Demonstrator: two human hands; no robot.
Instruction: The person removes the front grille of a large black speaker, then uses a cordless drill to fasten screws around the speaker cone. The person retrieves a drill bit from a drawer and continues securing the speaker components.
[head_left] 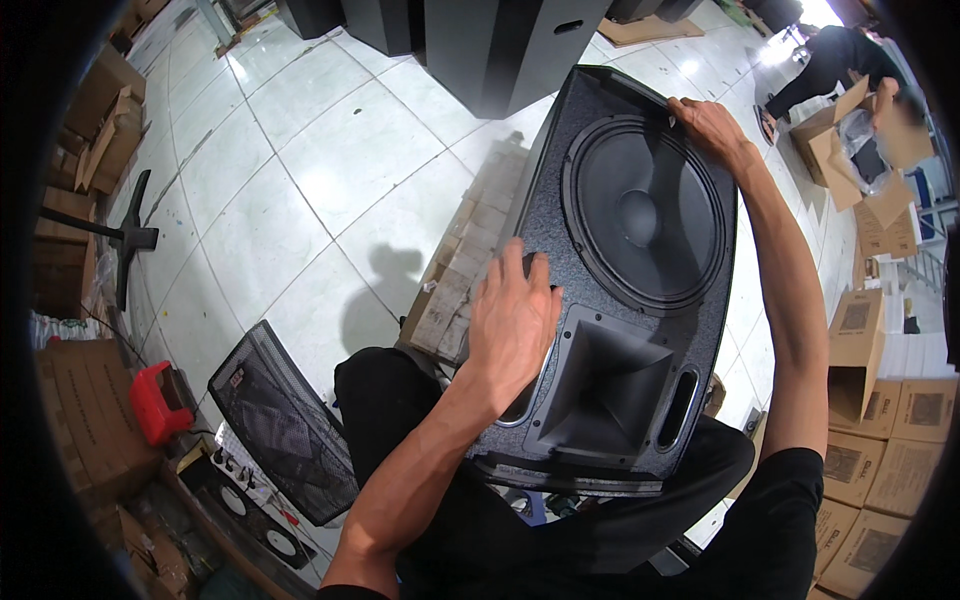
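Note:
A black speaker cabinet (540, 215) lies tilted across my lap with its front uncovered. A large round woofer (640, 205) fills its upper part, and a square horn (605, 385) sits below. My right hand (708, 130) is closed over the cabinet's far right edge, beside the woofer's rim. On the near left, my left hand (512, 330) rests over the cabinet front with curled fingers. Something small and dark shows between those fingers, too hidden to name. This hand partly covers the left slot beside the horn; the right slot (678, 410) is visible.
A black mesh speaker grille (285, 420) leans by my left knee, near a red container (160, 402). Tall black cabinets (500, 50) stand ahead. Cardboard boxes (850, 465) are stacked at right. A person (845, 70) works over an open carton (825, 150) at far right.

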